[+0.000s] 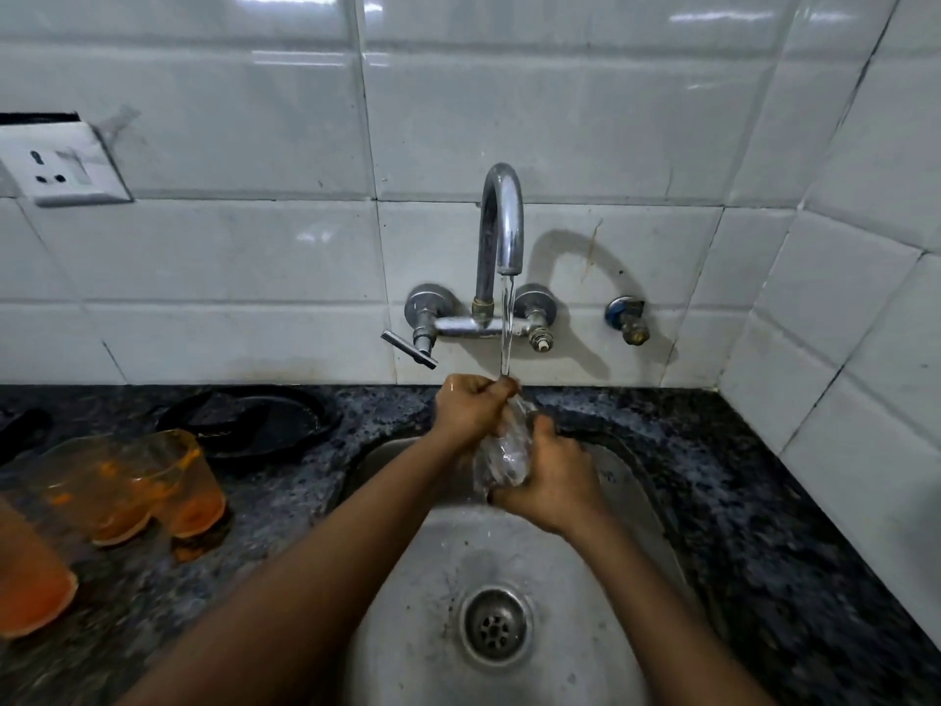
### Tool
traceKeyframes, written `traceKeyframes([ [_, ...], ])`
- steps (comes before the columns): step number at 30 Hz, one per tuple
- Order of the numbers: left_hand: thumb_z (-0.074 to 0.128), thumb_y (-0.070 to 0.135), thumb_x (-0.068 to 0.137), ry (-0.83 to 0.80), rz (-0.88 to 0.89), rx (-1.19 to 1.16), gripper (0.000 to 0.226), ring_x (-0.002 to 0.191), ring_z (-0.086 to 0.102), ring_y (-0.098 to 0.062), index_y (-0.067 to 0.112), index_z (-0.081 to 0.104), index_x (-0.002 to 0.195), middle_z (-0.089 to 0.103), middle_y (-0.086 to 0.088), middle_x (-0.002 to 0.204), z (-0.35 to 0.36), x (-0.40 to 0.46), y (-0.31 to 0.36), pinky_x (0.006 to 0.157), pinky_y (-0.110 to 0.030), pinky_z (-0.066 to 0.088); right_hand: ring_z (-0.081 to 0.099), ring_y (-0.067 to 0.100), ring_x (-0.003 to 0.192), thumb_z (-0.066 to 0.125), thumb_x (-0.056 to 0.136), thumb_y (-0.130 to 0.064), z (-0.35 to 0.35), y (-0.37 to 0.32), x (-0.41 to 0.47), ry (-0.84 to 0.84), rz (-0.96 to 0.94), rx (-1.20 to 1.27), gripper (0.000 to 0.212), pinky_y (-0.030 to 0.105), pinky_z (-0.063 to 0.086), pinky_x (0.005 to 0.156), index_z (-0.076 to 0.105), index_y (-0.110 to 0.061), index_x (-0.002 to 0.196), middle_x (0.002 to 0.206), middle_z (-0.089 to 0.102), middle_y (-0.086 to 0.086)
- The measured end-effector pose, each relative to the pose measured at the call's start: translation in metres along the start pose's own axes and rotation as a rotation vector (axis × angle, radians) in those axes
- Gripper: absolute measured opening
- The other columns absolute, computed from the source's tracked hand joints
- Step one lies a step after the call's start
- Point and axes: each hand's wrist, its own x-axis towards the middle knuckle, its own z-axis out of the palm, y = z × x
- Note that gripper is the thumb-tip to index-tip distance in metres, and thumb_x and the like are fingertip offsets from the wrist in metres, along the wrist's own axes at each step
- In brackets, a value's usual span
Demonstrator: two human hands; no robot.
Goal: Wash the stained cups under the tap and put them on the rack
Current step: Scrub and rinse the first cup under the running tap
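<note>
a clear plastic cup (501, 448) is tilted under the running tap (501, 221), over the steel sink (407, 629), so the stream runs in at its rim. the left hand (466, 407) curls its fingers over the rim end, probably rubbing inside; the right hand (552, 484) wraps the base to steady it. orange-stained cups (153, 481) wait on the dark granite counter (285, 496) at left, near a black pan (254, 417). no rack is in view.
</note>
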Motion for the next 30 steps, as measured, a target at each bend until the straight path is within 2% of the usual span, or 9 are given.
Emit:
traceKeyframes([
  [2, 0.065, 0.025, 0.084, -0.051, -0.016, -0.173, 0.038, 0.036, 0.046, -0.009, 0.012, 0.054, 0.050, 0.054, 0.003, 0.039, -0.008, -0.003, 0.000, 0.042, -0.016, 0.043, 0.069, 0.025, 0.079, 0.079, 0.064, -0.025, -0.013, 0.008, 0.002, -0.248, 0.098, 0.545, 0.064, 0.035, 0.058, 0.062, 0.045, -0.015, 0.118, 0.100, 0.065, 0.008],
  [4, 0.063, 0.027, 0.085, -0.116, 0.003, -0.208, 0.039, 0.038, 0.047, -0.009, 0.011, 0.053, 0.051, 0.053, 0.003, 0.040, -0.011, -0.007, 0.000, 0.044, -0.016, 0.044, 0.071, 0.023, 0.075, 0.078, 0.068, -0.024, -0.018, 0.018, 0.003, -0.404, 0.131, 0.735, 0.056, 0.038, 0.059, 0.063, 0.051, -0.019, 0.116, 0.098, 0.069, 0.010],
  [9, 0.051, 0.022, 0.093, -0.404, 0.216, 0.122, 0.033, 0.055, 0.064, -0.010, 0.002, 0.066, 0.072, 0.069, -0.006, 0.064, -0.016, -0.016, 0.011, 0.060, -0.016, 0.053, 0.066, 0.024, 0.088, 0.081, 0.065, -0.014, -0.014, 0.027, 0.015, -0.182, -0.019, 0.471, 0.046, 0.035, 0.056, 0.075, 0.059, -0.014, 0.105, 0.095, 0.069, 0.005],
  [12, 0.062, 0.007, 0.084, -0.599, 0.358, 0.491, 0.019, 0.088, 0.066, -0.030, -0.003, 0.065, 0.100, 0.069, -0.021, 0.098, -0.025, -0.011, 0.018, 0.085, -0.038, 0.054, 0.059, 0.018, 0.089, 0.086, 0.054, -0.014, -0.015, 0.024, 0.029, -0.019, -0.027, 0.196, 0.066, 0.031, 0.052, 0.074, 0.051, -0.015, 0.110, 0.096, 0.061, -0.002],
  [16, 0.072, 0.007, 0.074, -0.926, 0.362, 1.060, 0.069, 0.129, 0.042, -0.023, 0.013, 0.041, 0.135, 0.044, -0.009, 0.141, -0.024, -0.006, 0.018, 0.109, -0.035, 0.034, 0.058, 0.023, 0.102, 0.084, 0.056, -0.011, -0.013, 0.023, 0.041, 0.018, -0.141, 0.001, 0.070, 0.039, 0.052, 0.086, 0.046, -0.020, 0.114, 0.112, 0.060, 0.005],
  [21, 0.050, 0.008, 0.091, -0.757, 0.782, 1.941, 0.055, 0.139, 0.028, -0.027, 0.020, 0.031, 0.141, 0.027, -0.007, 0.152, -0.016, -0.001, 0.011, 0.110, -0.045, 0.033, 0.049, 0.028, 0.115, 0.079, 0.061, -0.008, -0.001, 0.020, 0.045, 0.060, -0.283, -0.116, 0.079, 0.047, 0.044, 0.096, 0.040, -0.019, 0.129, 0.127, 0.050, 0.010],
  [24, 0.052, 0.006, 0.087, -0.833, 0.588, 1.689, 0.057, 0.139, 0.027, -0.030, 0.020, 0.034, 0.140, 0.029, -0.008, 0.150, -0.008, -0.003, 0.012, 0.108, -0.050, 0.033, 0.049, 0.030, 0.116, 0.079, 0.057, -0.004, 0.001, 0.025, 0.046, 0.101, -0.336, -0.073, 0.082, 0.043, 0.045, 0.095, 0.042, -0.015, 0.130, 0.128, 0.050, 0.012],
  [27, 0.050, -0.012, 0.080, -0.920, 0.136, 0.888, 0.057, 0.124, 0.046, -0.035, 0.005, 0.041, 0.133, 0.045, -0.020, 0.136, -0.015, -0.003, 0.019, 0.100, -0.046, 0.044, 0.054, 0.028, 0.105, 0.079, 0.059, -0.003, 0.006, 0.032, 0.047, 0.115, -0.357, 0.020, 0.074, 0.039, 0.051, 0.084, 0.047, -0.017, 0.124, 0.120, 0.052, 0.011],
  [30, 0.043, -0.023, 0.076, -0.758, -0.062, 0.228, 0.051, 0.111, 0.058, -0.035, -0.004, 0.048, 0.123, 0.057, -0.024, 0.121, -0.027, -0.006, 0.021, 0.087, -0.044, 0.050, 0.064, 0.016, 0.087, 0.082, 0.060, -0.019, 0.005, 0.029, 0.045, 0.107, -0.229, 0.387, 0.057, 0.026, 0.056, 0.062, 0.054, -0.031, 0.108, 0.109, 0.058, -0.001],
])
